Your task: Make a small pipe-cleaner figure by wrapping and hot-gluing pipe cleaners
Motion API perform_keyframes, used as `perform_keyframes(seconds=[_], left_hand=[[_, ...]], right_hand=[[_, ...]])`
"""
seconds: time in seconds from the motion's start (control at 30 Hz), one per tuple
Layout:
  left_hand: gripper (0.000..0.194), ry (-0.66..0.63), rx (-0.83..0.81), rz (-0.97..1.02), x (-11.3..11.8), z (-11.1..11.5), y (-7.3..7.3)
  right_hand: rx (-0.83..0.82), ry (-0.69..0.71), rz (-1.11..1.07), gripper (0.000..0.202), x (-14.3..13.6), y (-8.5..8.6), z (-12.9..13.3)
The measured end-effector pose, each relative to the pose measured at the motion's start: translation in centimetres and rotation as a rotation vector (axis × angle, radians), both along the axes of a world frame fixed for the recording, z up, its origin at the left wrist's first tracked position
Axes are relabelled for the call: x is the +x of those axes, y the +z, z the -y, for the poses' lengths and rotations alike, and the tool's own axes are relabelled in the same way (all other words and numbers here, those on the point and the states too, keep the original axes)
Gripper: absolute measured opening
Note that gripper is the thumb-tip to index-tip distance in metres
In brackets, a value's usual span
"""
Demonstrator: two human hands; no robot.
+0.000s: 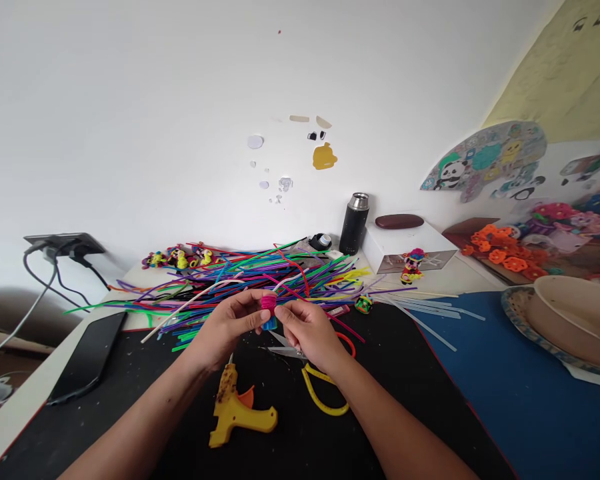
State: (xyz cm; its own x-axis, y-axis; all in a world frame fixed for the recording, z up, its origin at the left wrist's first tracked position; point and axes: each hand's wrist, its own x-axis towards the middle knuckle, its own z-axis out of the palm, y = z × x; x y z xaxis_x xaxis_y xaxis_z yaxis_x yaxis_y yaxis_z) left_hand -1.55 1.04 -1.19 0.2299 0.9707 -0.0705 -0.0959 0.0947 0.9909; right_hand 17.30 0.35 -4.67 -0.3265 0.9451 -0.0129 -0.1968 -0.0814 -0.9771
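A small piece of pipe cleaners (269, 304), pink above and blue below, is held up over the black mat. My left hand (230, 323) is closed on its left side, pinching it between thumb and fingers. From the right, my right hand (307, 328) pinches the same piece, its thumb and forefinger at the pink part. Below the right hand lie scissors (325, 393) with yellow and red handles, partly covered by that hand. A yellow hot glue gun (245, 415) with an orange trigger rests on the mat, below the left hand.
Many coloured pipe cleaners (215, 280) are heaped behind my hands. A phone (87, 357) lies left. At the back stand a black flask (355, 224) and a white box (405, 241), near a small pipe-cleaner figure (413, 267). Glue sticks (430, 310) and a bowl (580, 320) are right.
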Motion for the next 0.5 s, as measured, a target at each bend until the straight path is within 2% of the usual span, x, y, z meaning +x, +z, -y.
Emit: perform_keyframes(seconds=[0.27, 0.5], left_hand=[[0.043, 0.096, 0.01, 0.048, -0.09, -0.23, -0.31], [0.042, 0.053, -0.005, 0.051, -0.05, -0.06, -0.5]], right_hand=[[-0.021, -0.018, -0.075, 0.056, 0.03, 0.12, -0.07], [-0.051, -0.051, -0.106, 0.052, -0.1, 0.07, -0.18]])
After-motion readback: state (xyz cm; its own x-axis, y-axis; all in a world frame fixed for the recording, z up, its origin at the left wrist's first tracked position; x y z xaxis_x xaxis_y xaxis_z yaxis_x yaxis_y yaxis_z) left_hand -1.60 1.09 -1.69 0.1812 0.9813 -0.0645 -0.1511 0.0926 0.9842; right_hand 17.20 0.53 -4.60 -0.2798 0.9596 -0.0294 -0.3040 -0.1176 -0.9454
